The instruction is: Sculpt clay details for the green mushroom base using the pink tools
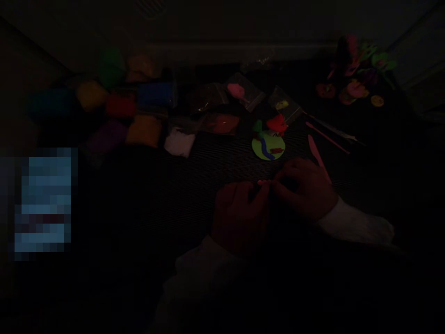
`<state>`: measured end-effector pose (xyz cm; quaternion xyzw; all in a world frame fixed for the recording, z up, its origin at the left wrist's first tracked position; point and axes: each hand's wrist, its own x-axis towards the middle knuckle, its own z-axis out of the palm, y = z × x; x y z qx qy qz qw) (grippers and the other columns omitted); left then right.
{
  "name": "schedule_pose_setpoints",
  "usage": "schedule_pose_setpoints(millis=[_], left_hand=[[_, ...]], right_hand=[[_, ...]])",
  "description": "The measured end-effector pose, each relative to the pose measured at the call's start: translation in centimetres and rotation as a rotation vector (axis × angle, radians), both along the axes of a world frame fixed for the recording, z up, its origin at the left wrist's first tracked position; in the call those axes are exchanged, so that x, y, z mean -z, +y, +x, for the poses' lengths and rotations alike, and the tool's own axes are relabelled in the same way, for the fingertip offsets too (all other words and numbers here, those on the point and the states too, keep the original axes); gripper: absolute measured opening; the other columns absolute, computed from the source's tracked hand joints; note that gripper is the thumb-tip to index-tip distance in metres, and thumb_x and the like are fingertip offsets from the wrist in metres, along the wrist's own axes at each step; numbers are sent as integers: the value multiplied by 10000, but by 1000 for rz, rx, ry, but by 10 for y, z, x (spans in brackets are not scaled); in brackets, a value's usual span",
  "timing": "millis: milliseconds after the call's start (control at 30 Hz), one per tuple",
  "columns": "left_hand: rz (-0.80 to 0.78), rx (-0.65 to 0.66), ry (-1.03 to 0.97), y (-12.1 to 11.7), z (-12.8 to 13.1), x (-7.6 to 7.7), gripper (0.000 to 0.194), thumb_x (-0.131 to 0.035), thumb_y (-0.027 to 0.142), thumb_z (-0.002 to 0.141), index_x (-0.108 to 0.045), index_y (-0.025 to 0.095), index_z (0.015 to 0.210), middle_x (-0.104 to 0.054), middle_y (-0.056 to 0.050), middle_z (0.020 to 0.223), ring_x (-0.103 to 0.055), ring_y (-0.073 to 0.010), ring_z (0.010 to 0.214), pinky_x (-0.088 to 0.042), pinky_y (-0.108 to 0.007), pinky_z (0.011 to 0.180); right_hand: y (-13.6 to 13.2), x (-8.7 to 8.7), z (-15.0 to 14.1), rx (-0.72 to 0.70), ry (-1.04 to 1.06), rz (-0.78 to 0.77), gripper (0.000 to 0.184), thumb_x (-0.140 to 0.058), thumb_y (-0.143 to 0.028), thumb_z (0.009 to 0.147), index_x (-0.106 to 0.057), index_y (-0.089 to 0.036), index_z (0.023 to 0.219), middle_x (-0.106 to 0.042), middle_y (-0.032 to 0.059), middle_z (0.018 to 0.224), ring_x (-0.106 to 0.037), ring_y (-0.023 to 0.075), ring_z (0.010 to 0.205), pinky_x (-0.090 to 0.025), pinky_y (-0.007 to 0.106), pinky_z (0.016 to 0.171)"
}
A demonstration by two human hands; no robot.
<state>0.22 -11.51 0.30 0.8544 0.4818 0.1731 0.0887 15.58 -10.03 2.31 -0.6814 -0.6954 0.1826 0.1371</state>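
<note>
A dark ribbed surface (208, 171) spreads across the middle of a barely lit room, its far side meeting a pale horizontal ledge (236, 47) at the foot of a shadowed wall (222, 21). A lighter panel (422, 55) stands at right, a diagonal corner line (34, 44) cuts the upper left, and a pixelated blue patch (43, 199) glows at lower left. Low light leaves the bottom of the scene nearly black

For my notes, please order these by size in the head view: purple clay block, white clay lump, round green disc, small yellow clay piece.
Largest: purple clay block.
Next, too alike to rank: round green disc, white clay lump.
Smallest: small yellow clay piece.
</note>
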Motion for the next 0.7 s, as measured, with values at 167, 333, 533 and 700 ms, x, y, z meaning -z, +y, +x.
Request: schedule_pose_setpoints(millis=[167,333,533,700], left_hand=[[-12,-8,8,0,0,0,332,-427,287,783,-494,258,1107,-519,-57,853,-421,-185,788,-361,-349,703],[-17,-7,-6,0,0,0,336,-433,302,781,-489,268,1111,-511,-55,867,-423,-183,799,-359,-352,721],[-2,-12,-54,0,-3,1,328,-464,283,764,-515,244,1086,-523,-55,846,-444,-178,784,-369,-344,712],[57,-80,-107,-1,-7,1,274,-496,263,743,-579,210,999,-542,-67,857,-472,-188,819,-369,-358,748]], right_hand=[[-2,0,5,-40,2,17,202,-497,-340,709,-594,-165,732,-514,38,787,-464,170,809,-348,346,755],[-14,5,14,-159,8,172,205,-472,-240,727,-573,-170,891,-501,41,849,-466,147,822,-365,317,738],[-26,13,18,-266,-76,262,292,-462,-236,751,-552,-214,1029,-485,48,887,-453,150,820,-357,327,733],[-25,14,17,-272,-101,296,317,-475,-260,745,-541,-249,1054,-490,44,899,-448,159,816,-343,342,731]])
